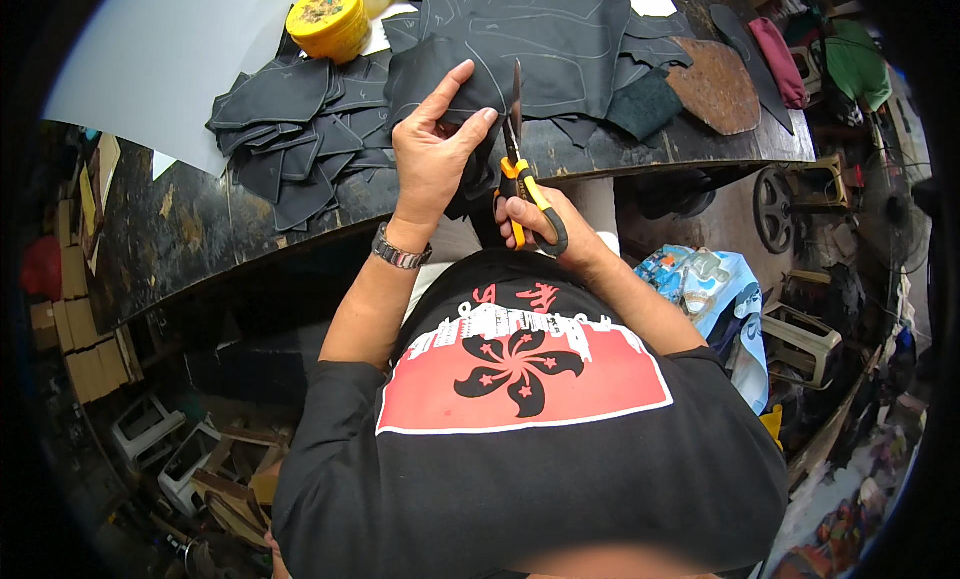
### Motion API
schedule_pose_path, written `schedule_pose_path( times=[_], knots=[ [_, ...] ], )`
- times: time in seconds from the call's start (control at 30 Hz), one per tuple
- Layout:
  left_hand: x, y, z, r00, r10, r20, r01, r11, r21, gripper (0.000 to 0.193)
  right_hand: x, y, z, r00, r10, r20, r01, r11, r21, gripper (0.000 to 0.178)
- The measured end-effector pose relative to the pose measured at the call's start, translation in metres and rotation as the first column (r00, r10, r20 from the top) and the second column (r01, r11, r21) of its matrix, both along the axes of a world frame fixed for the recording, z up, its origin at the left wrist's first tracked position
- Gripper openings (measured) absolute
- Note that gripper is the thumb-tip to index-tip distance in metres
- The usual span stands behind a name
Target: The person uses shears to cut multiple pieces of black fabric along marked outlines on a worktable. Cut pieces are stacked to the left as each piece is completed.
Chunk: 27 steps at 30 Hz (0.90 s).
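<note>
A black leather-like sheet [560, 64] with pale outlines drawn on it lies on the dark worktable, its near edge hanging toward me. My left hand [432, 159] rests on its left part, thumb and index finger stretched apart; the other fingers are mostly hidden. Closed around the yellow-and-black handles of a pair of scissors [535, 192] is my right hand [560, 229], at the table's front edge. The blades point away from me, beside the sheet's outlined area and just right of my left thumb. Left of my hands lies a pile of cut black pieces [295, 129].
A yellow round tub [328, 24] stands behind the cut pieces. On the right of the table [760, 151] are a dark scrap [643, 106] and a worn brown board [715, 87]. A handwheel [773, 206] and plastic stools [800, 344] stand off to the right.
</note>
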State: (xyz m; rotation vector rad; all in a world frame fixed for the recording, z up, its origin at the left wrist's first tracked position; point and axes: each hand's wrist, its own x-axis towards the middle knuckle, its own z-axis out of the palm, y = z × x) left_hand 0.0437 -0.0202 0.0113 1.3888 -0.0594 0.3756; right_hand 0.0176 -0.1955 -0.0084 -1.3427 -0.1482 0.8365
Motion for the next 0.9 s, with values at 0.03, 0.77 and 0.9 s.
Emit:
schedule_pose_path(
  times=[0.03,0.77,0.9],
  knots=[
    [-0.001,0.001,0.000,1.000,-0.004,0.003,0.004,1.000,0.015,0.051,0.001,0.000,-0.001,1.000,-0.009,0.006,0.009,1.000,-0.022,0.044],
    [0.003,0.012,-0.001,0.999,0.026,0.027,-0.028,0.996,0.081,0.052,-0.003,0.002,-0.014,0.997,-0.065,0.029,0.067,0.996,-0.054,0.036],
    [0.002,0.016,-0.002,0.998,0.047,0.044,-0.051,0.993,0.105,0.053,-0.001,0.001,-0.008,0.999,-0.036,0.024,0.039,0.993,-0.116,0.036]
  ],
)
